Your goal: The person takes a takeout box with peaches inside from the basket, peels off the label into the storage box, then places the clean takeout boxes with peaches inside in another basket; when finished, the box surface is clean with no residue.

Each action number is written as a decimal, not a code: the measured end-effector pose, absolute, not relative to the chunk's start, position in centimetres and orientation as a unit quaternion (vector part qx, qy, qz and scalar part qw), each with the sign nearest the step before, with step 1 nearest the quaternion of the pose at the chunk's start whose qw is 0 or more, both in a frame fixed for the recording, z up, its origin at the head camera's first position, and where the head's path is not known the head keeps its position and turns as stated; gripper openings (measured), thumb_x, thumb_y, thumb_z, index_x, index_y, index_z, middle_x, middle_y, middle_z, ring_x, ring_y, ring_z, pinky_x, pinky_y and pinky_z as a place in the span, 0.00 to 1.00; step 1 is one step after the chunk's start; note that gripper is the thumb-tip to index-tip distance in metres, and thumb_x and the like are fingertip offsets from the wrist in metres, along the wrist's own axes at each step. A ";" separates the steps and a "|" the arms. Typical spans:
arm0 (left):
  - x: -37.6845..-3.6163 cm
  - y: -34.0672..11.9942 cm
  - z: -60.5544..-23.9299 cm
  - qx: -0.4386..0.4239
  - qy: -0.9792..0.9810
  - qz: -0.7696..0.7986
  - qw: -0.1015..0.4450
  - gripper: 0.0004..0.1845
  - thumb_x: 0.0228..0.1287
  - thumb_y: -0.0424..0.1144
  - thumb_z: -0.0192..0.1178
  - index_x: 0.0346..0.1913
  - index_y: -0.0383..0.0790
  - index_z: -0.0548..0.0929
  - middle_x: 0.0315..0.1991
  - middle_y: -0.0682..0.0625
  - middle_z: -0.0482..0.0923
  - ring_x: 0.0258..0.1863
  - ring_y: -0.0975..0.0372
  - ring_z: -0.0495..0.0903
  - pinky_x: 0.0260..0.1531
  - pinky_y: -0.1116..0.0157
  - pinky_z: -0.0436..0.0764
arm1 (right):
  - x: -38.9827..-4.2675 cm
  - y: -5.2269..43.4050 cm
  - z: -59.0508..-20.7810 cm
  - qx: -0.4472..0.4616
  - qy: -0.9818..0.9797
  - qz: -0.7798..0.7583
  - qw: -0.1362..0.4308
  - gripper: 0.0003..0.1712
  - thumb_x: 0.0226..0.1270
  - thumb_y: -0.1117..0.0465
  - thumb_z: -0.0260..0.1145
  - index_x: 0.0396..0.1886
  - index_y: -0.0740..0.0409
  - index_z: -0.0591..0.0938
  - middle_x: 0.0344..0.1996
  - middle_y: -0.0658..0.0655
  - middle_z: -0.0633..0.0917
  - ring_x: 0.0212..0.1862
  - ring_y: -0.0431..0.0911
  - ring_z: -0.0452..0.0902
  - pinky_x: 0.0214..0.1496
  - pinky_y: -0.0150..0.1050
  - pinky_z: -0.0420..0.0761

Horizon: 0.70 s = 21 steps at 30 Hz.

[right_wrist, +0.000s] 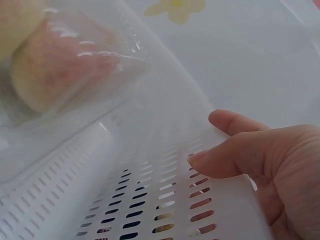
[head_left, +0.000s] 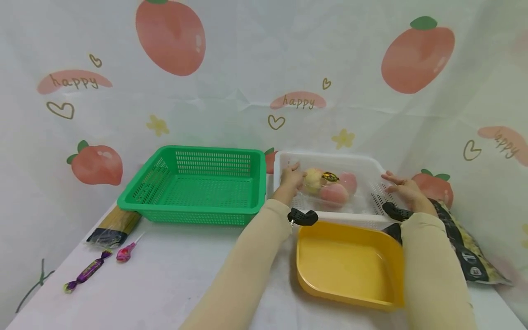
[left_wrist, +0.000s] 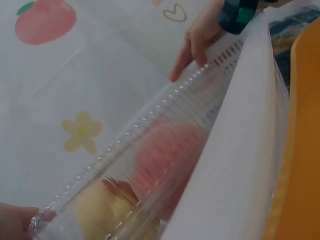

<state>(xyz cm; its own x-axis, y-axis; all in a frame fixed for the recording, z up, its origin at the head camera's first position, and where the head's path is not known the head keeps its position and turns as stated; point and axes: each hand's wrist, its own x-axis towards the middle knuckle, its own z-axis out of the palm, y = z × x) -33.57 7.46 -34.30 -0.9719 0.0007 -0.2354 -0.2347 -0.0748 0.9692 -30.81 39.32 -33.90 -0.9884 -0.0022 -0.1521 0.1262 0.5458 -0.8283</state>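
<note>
Head cam bright, evenly lit; L wrist pic dim; R wrist, glare on plastic pack

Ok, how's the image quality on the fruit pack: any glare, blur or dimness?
Head: fairly even light, soft shadow beside the yellow tray; left wrist: dimmer, glints along the edge of the fruit pack, fruit streaky; right wrist: highlights on the wrap, fruit soft, the right hand's fingers crisper.

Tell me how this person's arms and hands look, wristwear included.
The left sleeve and right sleeve are long, plain and cream-coloured, reaching about to the wrists. Curved black pieces jut out at both wrists. The left hand and right hand are bare, without gloves.
</note>
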 end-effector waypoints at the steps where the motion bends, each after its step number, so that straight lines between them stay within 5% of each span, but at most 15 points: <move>1: -33.5 7.5 -34.3 -0.084 0.675 0.729 0.073 0.28 0.64 0.31 0.56 0.67 0.52 0.68 0.63 0.39 0.70 0.06 0.69 0.52 0.09 0.74 0.59 | -30.8 39.3 -34.0 0.035 0.878 -0.472 0.068 0.35 0.64 0.68 0.56 0.69 0.65 0.55 0.72 0.55 0.39 0.73 0.60 0.25 0.68 0.66 0.31; 8: -32.9 7.4 -33.9 -0.065 0.663 0.745 0.042 0.27 0.61 0.31 0.58 0.64 0.52 0.71 0.67 0.42 0.65 0.06 0.69 0.54 0.11 0.74 0.63 | -30.6 39.4 -34.4 0.041 0.879 -0.469 0.071 0.34 0.65 0.66 0.55 0.69 0.64 0.55 0.72 0.55 0.39 0.73 0.60 0.25 0.67 0.68 0.32; 10: -32.7 7.2 -33.7 -0.060 0.656 0.752 0.029 0.28 0.60 0.30 0.58 0.64 0.51 0.72 0.56 0.44 0.77 0.06 0.69 0.56 0.11 0.75 0.64 | -30.6 39.4 -34.4 0.041 0.879 -0.469 0.071 0.35 0.65 0.66 0.55 0.69 0.64 0.55 0.72 0.55 0.39 0.73 0.60 0.26 0.67 0.68 0.31; 12: -32.6 7.0 -33.4 -0.052 0.648 0.760 0.018 0.28 0.60 0.30 0.58 0.64 0.50 0.72 0.35 0.47 0.83 0.06 0.69 0.57 0.11 0.75 0.64 | -30.6 39.4 -34.4 0.040 0.878 -0.471 0.072 0.35 0.65 0.67 0.55 0.69 0.65 0.55 0.72 0.55 0.39 0.73 0.60 0.25 0.67 0.68 0.31; 15: -32.4 6.5 -32.8 -0.046 0.631 0.774 0.007 0.28 0.59 0.29 0.58 0.63 0.50 0.73 0.10 0.56 0.67 0.05 0.69 0.57 0.09 0.75 0.61 | -30.7 39.4 -34.4 0.044 0.877 -0.473 0.072 0.34 0.65 0.67 0.55 0.69 0.64 0.55 0.72 0.56 0.39 0.73 0.60 0.25 0.67 0.68 0.31; 21: -31.8 5.6 -31.7 -0.023 0.606 0.795 -0.020 0.28 0.57 0.27 0.59 0.62 0.47 0.74 0.10 0.57 0.66 0.08 0.71 0.59 0.10 0.77 0.59 | -30.7 39.3 -34.2 0.045 0.877 -0.474 0.073 0.34 0.65 0.67 0.55 0.69 0.64 0.55 0.72 0.56 0.38 0.73 0.61 0.25 0.66 0.69 0.31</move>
